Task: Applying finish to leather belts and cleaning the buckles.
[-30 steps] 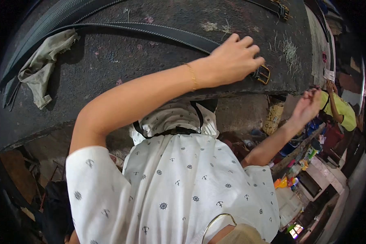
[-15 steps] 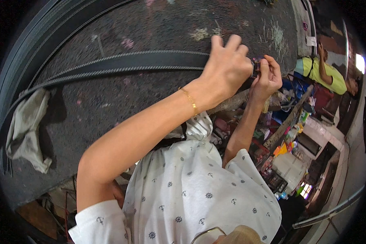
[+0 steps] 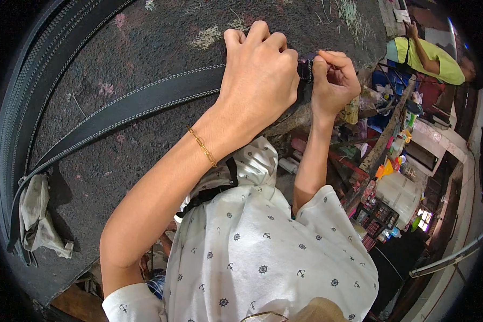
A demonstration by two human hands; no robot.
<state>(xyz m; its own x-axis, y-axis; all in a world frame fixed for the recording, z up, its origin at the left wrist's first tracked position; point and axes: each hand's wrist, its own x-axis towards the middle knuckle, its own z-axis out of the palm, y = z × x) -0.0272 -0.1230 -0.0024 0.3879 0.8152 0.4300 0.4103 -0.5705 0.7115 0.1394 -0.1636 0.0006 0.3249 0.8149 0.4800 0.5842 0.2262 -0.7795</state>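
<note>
A long black belt strap (image 3: 145, 99) with white stitching along both edges curves across the dark worktable from the left. My left hand (image 3: 260, 78), a gold chain bracelet at its wrist, is curled over the strap with the knuckles up. To its right, the strap's short dark end (image 3: 305, 70) sticks out and shows a purplish tint. My right hand (image 3: 335, 83) pinches at this end between thumb and bent fingers. Whether a small separate piece is also in the pinch, I cannot make out.
Several more black stitched straps (image 3: 16, 107) lie bundled along the left edge. A crumpled grey cloth (image 3: 37, 217) rests beside them. Beyond the table's rough surface (image 3: 161, 43), clutter and a white container (image 3: 397, 193) stand at right. A person in a yellow shirt (image 3: 432, 59) sits farther off.
Both hands appear farther left and slightly higher in the picture, partly because the view has shifted. The strap now bows more between the bundle and my left hand.
</note>
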